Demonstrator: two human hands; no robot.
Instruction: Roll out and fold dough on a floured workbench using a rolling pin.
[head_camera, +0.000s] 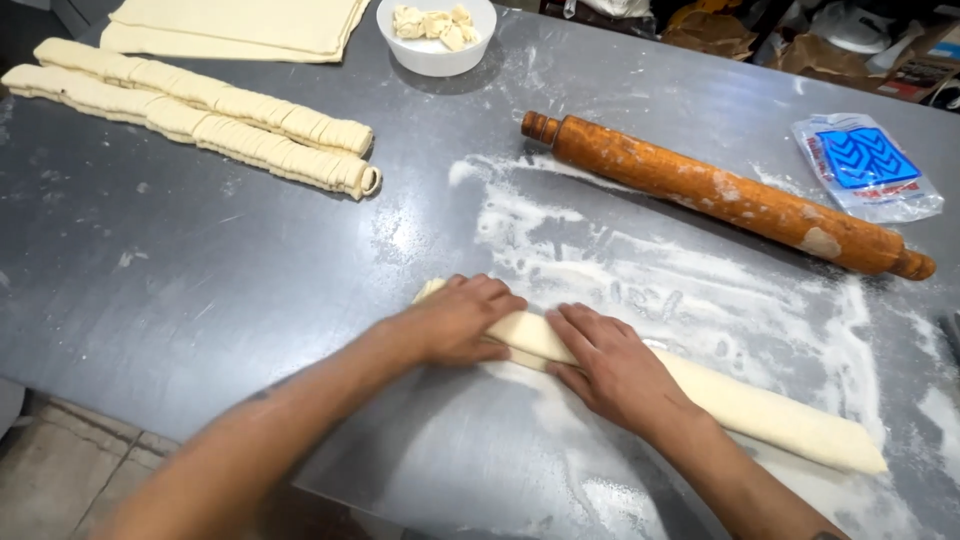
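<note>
Dough roll (760, 410) lies under my palms, left hand (455, 322) and right hand (615, 372) side by side, flat, pressing its near end; it looks rolled up along its length, uncut. Beyond my left hand lie two sliced rolls (200, 115); rolling pin (725, 193) beyond my right. Bare table (200, 290) lies leftward, its edge near my forearms.
</note>
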